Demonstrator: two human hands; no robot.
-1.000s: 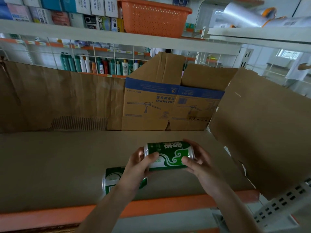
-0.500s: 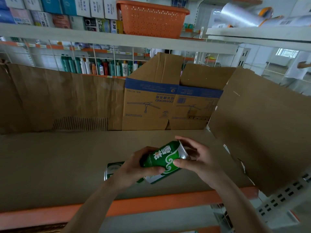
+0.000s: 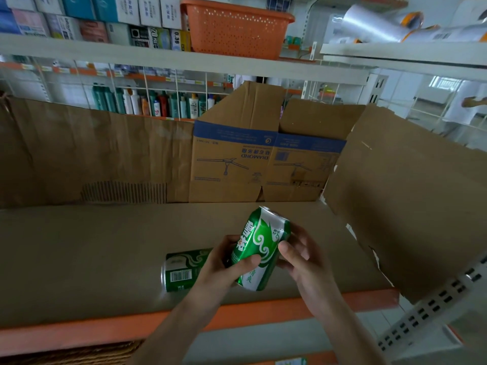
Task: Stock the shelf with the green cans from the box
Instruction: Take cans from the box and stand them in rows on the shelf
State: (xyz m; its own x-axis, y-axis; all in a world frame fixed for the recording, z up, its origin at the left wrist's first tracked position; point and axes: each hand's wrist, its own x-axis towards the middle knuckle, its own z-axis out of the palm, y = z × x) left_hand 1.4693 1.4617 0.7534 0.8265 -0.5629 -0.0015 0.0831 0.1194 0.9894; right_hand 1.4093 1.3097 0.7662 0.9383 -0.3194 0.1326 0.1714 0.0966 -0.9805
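A view from head height looks down into a shop shelf [image 3: 92, 259] lined with brown cardboard, with an orange strip along its front edge. Two bare hands meet above the front of the shelf, right of its middle, and share one green can, the held can [image 3: 259, 248]. It is tilted, its silver top pointing up and away towards the back. The left hand [image 3: 224, 270] wraps the lower body, thumb curled across the front. The right hand [image 3: 303, 262] pinches the can's right side between thumb and curled fingers.

A second green can, the lying can [image 3: 181, 270], rests on its side near the front edge, just left of the left hand and partly hidden behind it, barcode facing up.

At the back edge stands an open blue-banded carton [image 3: 263, 164], its print upside down; whether it is the supply box cannot be told. A loose cardboard sheet [image 3: 408, 196] leans along the right edge. An orange basket [image 3: 237, 27] sits on the shelf above.

Neither can stands upright yet. The risks, as a judgement: released at this tilt, the held can would likely topple and roll. The lying can is round, close to the front edge and close to the left wrist, so a nudge could send it over the orange strip.
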